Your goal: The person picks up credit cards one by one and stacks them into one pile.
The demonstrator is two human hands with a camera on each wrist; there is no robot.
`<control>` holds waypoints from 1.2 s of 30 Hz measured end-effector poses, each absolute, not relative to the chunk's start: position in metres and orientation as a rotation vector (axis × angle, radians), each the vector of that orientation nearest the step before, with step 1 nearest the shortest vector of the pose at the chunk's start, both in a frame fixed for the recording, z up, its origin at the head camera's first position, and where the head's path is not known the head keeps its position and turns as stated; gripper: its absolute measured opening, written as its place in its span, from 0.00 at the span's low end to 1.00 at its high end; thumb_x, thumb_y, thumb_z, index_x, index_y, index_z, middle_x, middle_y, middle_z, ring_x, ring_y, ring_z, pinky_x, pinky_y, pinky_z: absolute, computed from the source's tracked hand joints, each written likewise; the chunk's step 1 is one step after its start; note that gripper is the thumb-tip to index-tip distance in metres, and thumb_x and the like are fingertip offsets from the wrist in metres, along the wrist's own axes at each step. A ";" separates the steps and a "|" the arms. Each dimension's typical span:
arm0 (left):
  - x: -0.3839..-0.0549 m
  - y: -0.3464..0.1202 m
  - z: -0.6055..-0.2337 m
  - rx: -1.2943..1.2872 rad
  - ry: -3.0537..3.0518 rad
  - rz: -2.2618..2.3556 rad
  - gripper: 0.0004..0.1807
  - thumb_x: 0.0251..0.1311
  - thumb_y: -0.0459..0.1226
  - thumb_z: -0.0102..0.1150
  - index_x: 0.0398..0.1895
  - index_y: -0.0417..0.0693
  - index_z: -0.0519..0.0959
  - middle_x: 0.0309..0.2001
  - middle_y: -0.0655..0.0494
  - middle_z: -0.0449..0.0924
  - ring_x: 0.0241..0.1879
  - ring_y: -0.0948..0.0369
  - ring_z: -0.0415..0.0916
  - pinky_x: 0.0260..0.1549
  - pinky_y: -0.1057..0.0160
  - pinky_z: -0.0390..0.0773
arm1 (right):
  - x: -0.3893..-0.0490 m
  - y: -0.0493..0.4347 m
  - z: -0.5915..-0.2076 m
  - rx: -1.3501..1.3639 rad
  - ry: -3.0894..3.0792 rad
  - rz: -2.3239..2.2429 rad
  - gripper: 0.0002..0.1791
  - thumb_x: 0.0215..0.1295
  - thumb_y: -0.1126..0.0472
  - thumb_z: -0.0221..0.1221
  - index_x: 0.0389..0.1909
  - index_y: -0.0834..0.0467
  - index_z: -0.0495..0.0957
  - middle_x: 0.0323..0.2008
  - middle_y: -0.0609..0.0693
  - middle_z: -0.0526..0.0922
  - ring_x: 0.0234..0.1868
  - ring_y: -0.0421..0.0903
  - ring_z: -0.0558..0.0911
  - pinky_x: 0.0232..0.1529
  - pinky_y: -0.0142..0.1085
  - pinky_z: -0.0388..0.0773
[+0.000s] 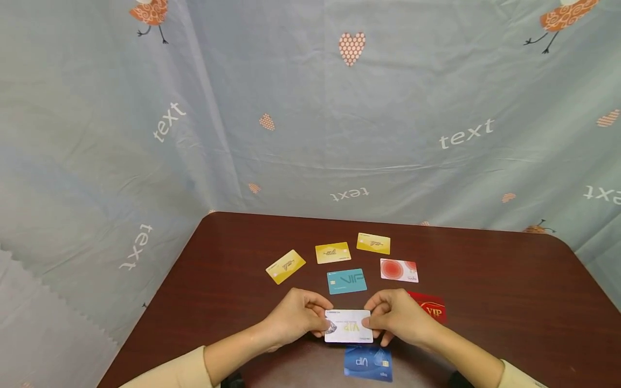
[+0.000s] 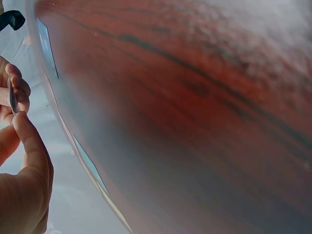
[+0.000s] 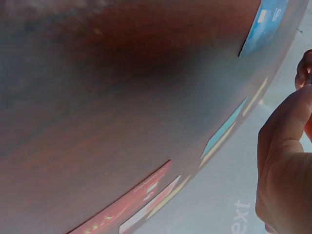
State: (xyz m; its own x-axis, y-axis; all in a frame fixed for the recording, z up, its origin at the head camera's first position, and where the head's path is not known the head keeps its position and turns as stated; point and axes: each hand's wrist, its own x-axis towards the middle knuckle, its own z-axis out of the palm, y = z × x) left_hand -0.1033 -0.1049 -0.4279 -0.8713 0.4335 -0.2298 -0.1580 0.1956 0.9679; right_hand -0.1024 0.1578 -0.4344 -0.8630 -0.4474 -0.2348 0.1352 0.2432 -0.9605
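A white VIP card point(image 1: 348, 335) is held up over the near part of the table between both hands. My left hand point(image 1: 302, 317) pinches its left edge with thumb and fingers, and my right hand point(image 1: 399, 318) pinches the right edge the same way. In the left wrist view the card point(image 2: 12, 95) shows edge-on between the fingers. Just below it in the head view lies a blue VIP card point(image 1: 367, 364). Partly behind my right hand is a red VIP card point(image 1: 434, 308). A teal card point(image 1: 346, 282) lies beyond the held one.
Farther back on the dark wooden table point(image 1: 233, 302) lie a left yellow card point(image 1: 285, 267), a middle yellow card point(image 1: 332, 253) and a right yellow card point(image 1: 373, 243). A white card with red circles point(image 1: 399, 270) lies right of the teal one. A patterned curtain point(image 1: 301, 161) hangs behind the table.
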 end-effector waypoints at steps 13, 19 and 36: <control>-0.096 -0.090 -0.433 0.263 1.964 1.696 0.15 0.52 0.18 0.69 0.45 0.28 0.84 0.25 0.51 0.79 0.20 0.63 0.79 0.24 0.68 0.83 | -0.089 0.173 -0.444 -0.242 2.028 -1.664 0.14 0.63 0.68 0.71 0.43 0.70 0.78 0.26 0.55 0.84 0.24 0.46 0.82 0.19 0.33 0.82; -0.095 -0.086 -0.437 0.274 1.949 1.684 0.13 0.53 0.17 0.68 0.44 0.28 0.84 0.24 0.50 0.80 0.20 0.63 0.80 0.24 0.67 0.84 | -0.086 0.176 -0.446 -0.236 2.031 -1.647 0.13 0.63 0.68 0.71 0.43 0.70 0.79 0.25 0.55 0.84 0.23 0.45 0.81 0.19 0.31 0.81; -0.091 -0.072 -0.444 0.328 1.978 1.582 0.13 0.52 0.15 0.67 0.39 0.33 0.82 0.22 0.50 0.78 0.18 0.62 0.78 0.20 0.70 0.81 | -0.076 0.188 -0.454 -0.216 2.001 -1.624 0.09 0.65 0.68 0.69 0.40 0.70 0.81 0.25 0.55 0.84 0.22 0.44 0.83 0.19 0.31 0.81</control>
